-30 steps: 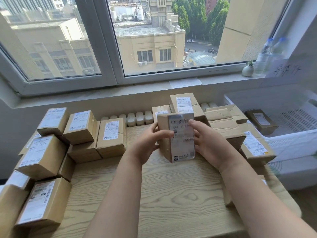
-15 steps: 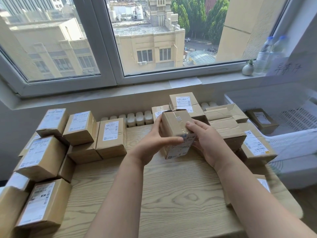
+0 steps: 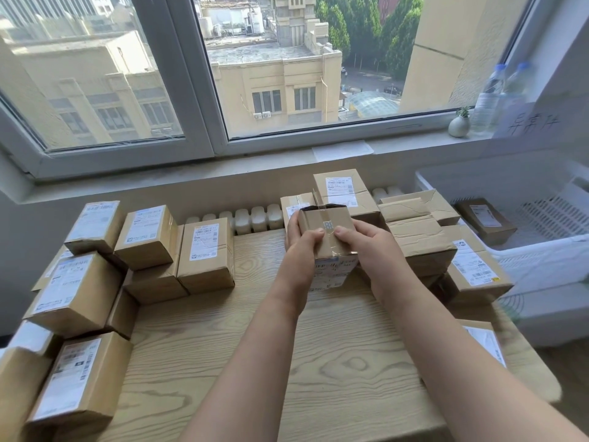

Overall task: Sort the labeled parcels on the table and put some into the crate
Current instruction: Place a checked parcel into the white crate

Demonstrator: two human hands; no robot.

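Labeled cardboard parcel (image 3: 326,231) — gripped in both hands, centre of frame.
Left hand (image 3: 301,250) and right hand (image 3: 371,250) curl round its sides, thumbs pressed on the taped top; label faces the person. More labeled parcels (image 3: 207,250) flank the wooden table (image 3: 255,346); white crate (image 3: 541,218) at right — one parcel inside.
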